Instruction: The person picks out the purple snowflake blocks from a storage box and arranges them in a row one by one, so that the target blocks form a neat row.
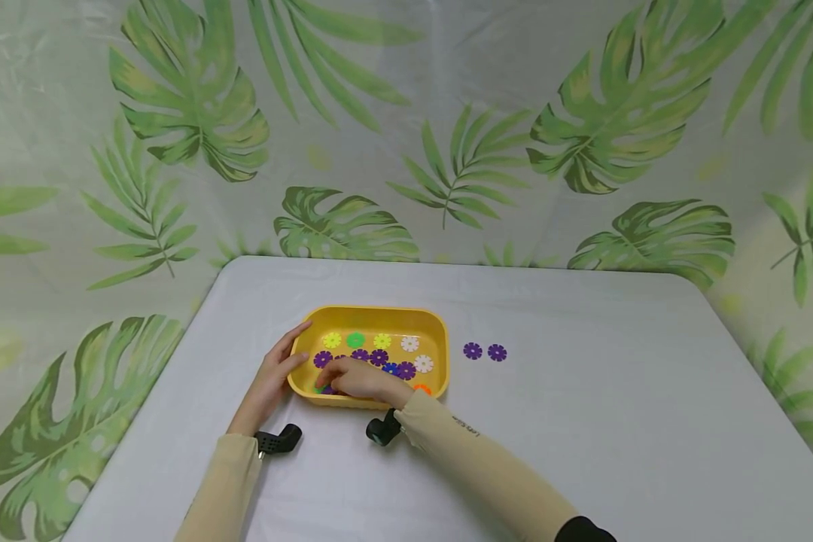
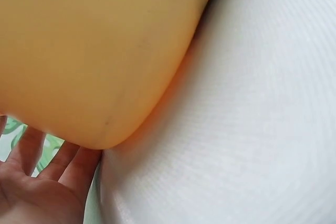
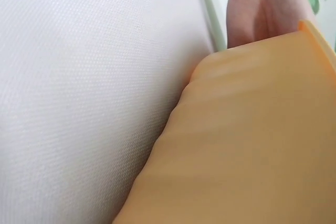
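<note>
Now the yellow tray (image 1: 440, 354) sits between both hands; right hand (image 1: 359, 380) reaches inside.

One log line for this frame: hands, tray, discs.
left hand: open, steadying yellow tray | right hand: inside tray among flower discs, grasp unclear | two purple discs: on table right of tray

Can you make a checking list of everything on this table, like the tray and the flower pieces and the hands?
Surface: white table, bare around the tray.
Job's things: yellow tray holding flower discs in yellow, green, white, purple, blue and orange; two purple discs lie outside, to its right.
Clutter: nothing seen.
Hands: left hand rests flat against the tray's left wall; right hand reaches into the tray, over the discs; grip unclear.
Cables: nothing seen.
Surroundings: leaf-print curtain behind.
</note>
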Available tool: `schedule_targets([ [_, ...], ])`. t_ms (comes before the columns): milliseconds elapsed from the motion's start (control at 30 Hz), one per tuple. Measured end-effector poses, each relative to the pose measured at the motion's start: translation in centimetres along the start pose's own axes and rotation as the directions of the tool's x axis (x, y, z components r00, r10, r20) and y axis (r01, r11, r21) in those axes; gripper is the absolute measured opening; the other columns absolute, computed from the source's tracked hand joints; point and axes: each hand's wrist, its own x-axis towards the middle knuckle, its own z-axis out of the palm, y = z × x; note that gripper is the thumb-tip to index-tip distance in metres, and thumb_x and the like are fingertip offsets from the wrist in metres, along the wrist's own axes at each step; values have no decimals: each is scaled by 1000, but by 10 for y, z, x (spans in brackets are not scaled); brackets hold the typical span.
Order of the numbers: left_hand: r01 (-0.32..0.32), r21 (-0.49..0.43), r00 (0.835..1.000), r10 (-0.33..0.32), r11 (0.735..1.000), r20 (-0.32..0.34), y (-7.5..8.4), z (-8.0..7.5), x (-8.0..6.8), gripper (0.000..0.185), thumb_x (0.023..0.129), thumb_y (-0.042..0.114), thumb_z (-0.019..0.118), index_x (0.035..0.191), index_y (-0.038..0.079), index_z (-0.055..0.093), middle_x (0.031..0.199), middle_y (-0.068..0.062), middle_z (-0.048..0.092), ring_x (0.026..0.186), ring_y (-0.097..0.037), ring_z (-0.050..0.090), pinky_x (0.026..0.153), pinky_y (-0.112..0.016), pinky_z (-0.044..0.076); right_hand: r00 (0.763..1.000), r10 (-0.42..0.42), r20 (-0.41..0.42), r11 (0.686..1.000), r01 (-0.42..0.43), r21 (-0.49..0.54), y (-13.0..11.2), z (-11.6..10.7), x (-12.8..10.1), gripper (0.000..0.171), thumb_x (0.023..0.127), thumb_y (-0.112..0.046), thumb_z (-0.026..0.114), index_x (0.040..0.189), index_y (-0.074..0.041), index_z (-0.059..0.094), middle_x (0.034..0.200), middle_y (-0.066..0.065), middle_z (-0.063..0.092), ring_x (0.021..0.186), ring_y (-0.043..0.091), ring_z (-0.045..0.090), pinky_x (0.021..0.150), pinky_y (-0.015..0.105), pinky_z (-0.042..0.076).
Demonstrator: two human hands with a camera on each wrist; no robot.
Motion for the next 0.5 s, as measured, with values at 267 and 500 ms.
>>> schedule_targets([
  [267, 16, 27, 999, -15, 999, -37, -1, 0, 3, 53, 99, 7, 47, 150, 13, 33, 158, -5, 15, 144, -25, 11, 113, -43, 19, 995, 15, -96, 998, -10, 54, 2, -3, -5, 13, 90, 1, 55, 91, -6, 66, 79, 1, 59, 65, 12, 46, 57, 21, 37],
  [500, 25, 46, 998, -23, 999, -57, -1, 2, 1, 53, 99, 9, 49, 150, 14, 33, 158, -3, 17, 144, -23, 11, 114, -43, 18, 986, 27, -166, 960, 21, 281, 10, -24, -23, 12, 95, -2, 53, 100, -2, 64, 72, 7, 55, 58, 18, 55, 54, 25, 51],
])
